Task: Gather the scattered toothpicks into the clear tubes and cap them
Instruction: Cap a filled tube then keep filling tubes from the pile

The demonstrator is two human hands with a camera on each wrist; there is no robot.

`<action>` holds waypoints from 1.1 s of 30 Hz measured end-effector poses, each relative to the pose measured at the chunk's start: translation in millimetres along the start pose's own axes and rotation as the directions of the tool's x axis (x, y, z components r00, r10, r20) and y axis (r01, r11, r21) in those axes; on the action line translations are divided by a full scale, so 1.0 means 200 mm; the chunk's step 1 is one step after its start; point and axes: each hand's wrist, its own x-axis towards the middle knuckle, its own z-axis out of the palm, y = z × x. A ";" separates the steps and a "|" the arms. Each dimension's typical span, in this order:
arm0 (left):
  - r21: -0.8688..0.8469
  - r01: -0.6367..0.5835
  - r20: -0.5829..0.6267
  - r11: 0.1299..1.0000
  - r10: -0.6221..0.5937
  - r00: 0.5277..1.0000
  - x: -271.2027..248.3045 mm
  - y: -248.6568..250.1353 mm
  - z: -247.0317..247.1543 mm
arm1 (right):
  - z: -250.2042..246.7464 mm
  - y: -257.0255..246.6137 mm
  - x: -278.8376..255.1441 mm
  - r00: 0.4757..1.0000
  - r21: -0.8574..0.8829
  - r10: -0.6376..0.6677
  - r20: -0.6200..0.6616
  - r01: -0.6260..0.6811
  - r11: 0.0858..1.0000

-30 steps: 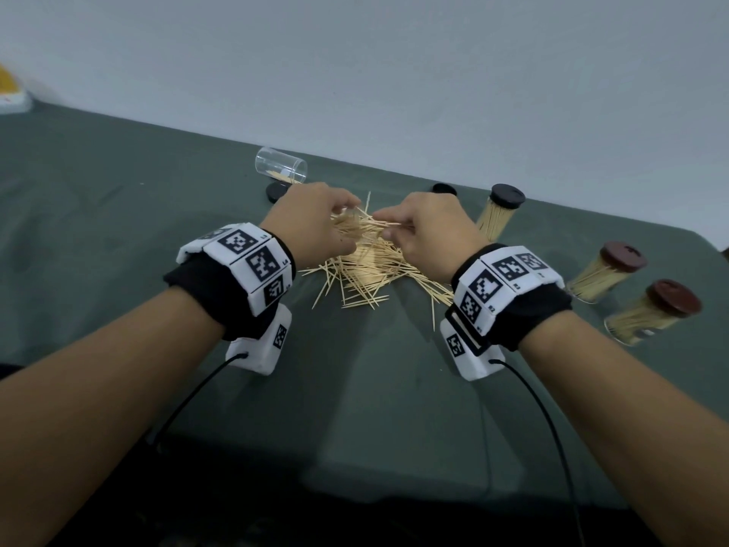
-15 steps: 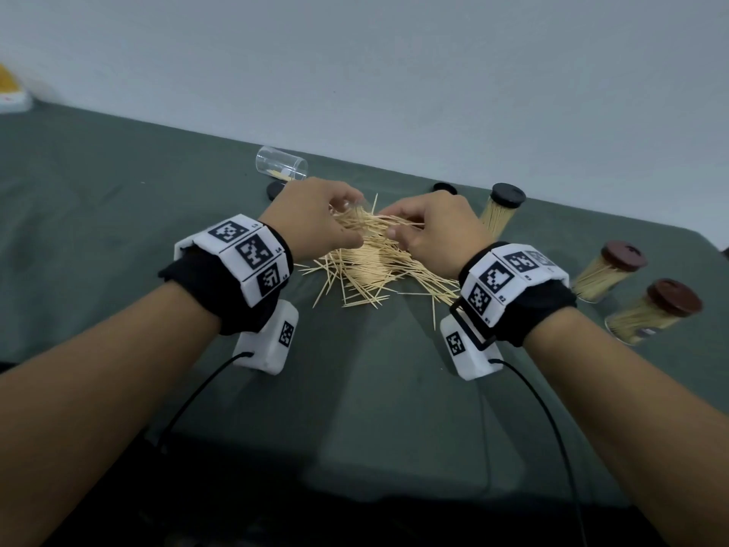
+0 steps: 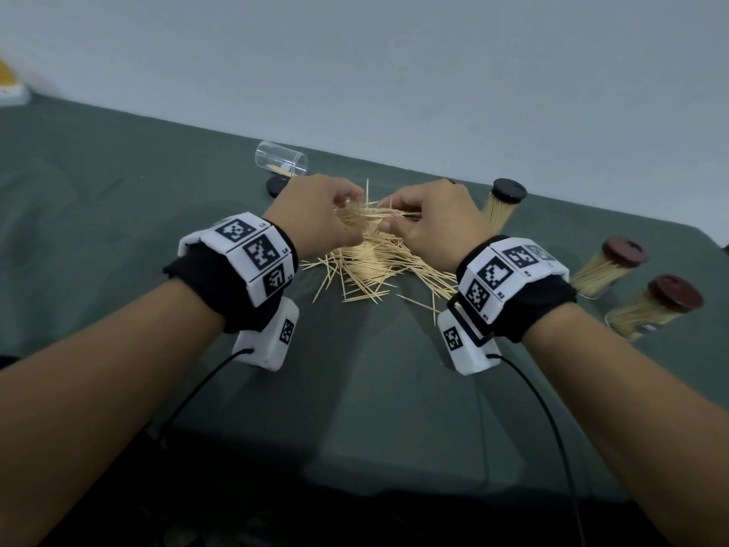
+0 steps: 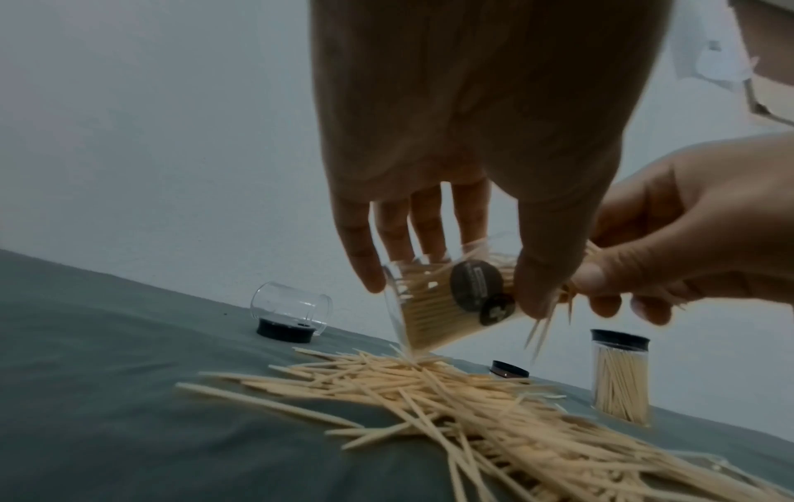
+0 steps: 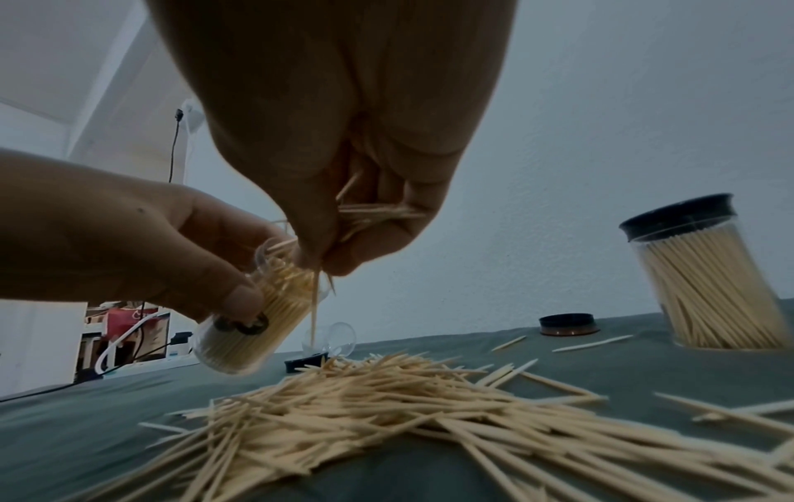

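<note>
Toothpicks [image 3: 367, 266] lie heaped on the green cloth [image 3: 118, 183], under both hands. Left hand [image 3: 315, 219] grips a tilted, part-filled clear tube [image 4: 447, 305] above the heap. Right hand [image 3: 430, 223] pinches a bunch of picks [image 5: 378, 212] at the tube's mouth. Empty tube [image 3: 281, 159] lies on its side behind; capped tube [image 3: 503, 205] stands to the right.

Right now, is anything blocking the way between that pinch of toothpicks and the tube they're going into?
Nothing visible. The right hand holds the toothpicks right at the open mouth of the tube, which the left hand tilts toward them.
</note>
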 end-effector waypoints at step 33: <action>-0.118 0.048 0.038 0.992 -0.044 0.998 -0.03 0.03 0.00 | 0.02 0.01 0.00 0.995 -0.045 -0.087 -0.041 0.085 0.995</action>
